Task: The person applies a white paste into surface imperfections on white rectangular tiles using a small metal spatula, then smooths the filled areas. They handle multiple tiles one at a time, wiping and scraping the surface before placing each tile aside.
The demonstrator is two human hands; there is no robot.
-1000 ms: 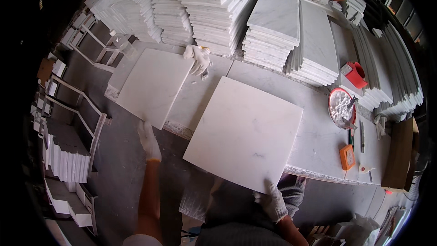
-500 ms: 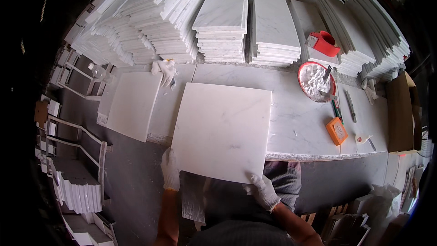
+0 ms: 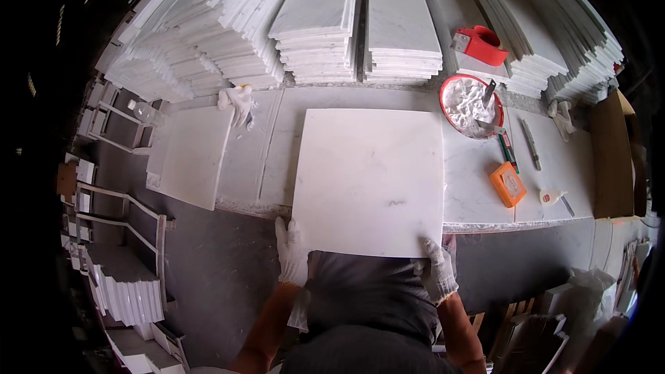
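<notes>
Slab [image 3: 370, 180] lay flat on the bench [image 3: 478, 194], near edge overhanging toward the person. Left hand [image 3: 291, 253] gripped its near-left corner, right hand [image 3: 438, 270] its near-right corner, both gloved. Risk: smooth stone could slip from the gloves, or tip off the edge and chip. Slab was square, white, faintly veined.

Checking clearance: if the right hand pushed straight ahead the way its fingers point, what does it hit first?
The right hand already grips the near edge of the white tile. Beyond that, probably the red bowl of white paste, though height is unclear.
</notes>
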